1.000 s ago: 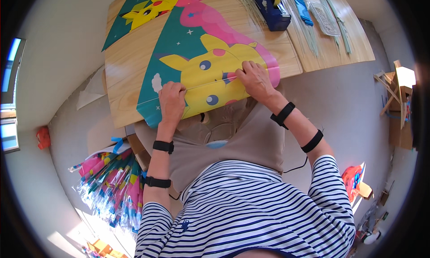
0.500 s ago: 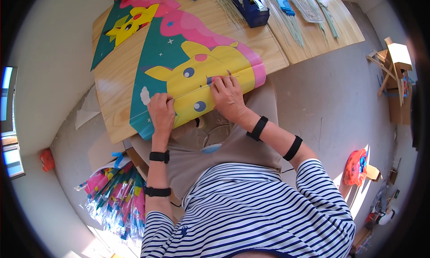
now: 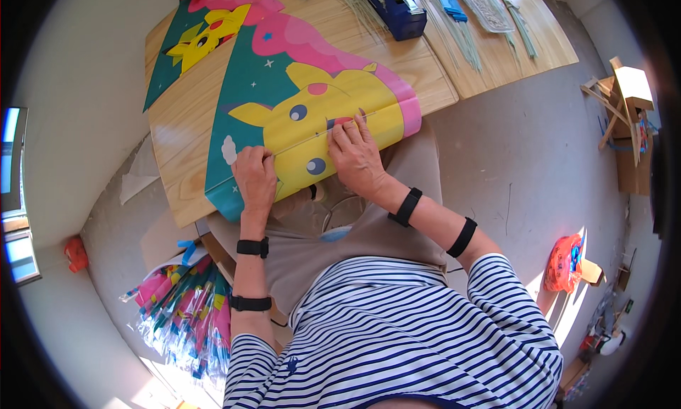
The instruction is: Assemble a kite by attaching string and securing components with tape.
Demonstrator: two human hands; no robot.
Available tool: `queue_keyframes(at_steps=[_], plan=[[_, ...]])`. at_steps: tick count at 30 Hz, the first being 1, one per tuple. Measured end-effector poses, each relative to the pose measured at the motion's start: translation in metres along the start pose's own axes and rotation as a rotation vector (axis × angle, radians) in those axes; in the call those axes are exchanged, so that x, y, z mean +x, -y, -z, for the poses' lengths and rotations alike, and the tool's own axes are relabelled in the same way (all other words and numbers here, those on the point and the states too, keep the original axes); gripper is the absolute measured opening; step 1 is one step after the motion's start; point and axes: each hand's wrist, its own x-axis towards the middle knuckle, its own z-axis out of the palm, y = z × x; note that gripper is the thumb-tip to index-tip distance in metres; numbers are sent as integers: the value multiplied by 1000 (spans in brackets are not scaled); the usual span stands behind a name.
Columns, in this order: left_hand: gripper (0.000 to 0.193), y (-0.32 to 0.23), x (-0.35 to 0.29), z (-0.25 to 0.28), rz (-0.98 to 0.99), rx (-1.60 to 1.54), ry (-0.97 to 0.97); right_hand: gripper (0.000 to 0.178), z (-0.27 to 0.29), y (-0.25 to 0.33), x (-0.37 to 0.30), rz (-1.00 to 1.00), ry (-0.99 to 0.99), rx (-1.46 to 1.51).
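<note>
Your teal, pink and yellow printed flat sheet (image 3: pixel 312 104) lies on the pale wood-grain table (image 3: pixel 177 139), its near part over the edge on your side. Your bare left hand (image 3: pixel 254 178) and bare right hand (image 3: pixel 355 157) bear on its straight pale crease (image 3: pixel 303 143), fingers bent and bunched; whether clamped cannot be told (undersides hidden). Step in hand, by judgement: working that crease. The next move seems to call for even pressure, kept straight.
</note>
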Motion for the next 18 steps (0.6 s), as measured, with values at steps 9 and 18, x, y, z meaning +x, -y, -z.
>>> queue_keyframes(at_steps=[9,18], plan=[[4,1,-1,1,25,-11,10,37,-6,0,0,30,1,32],[5,3,-2,3,44,-24,16,39,-3,-1,-1,19,22,47]])
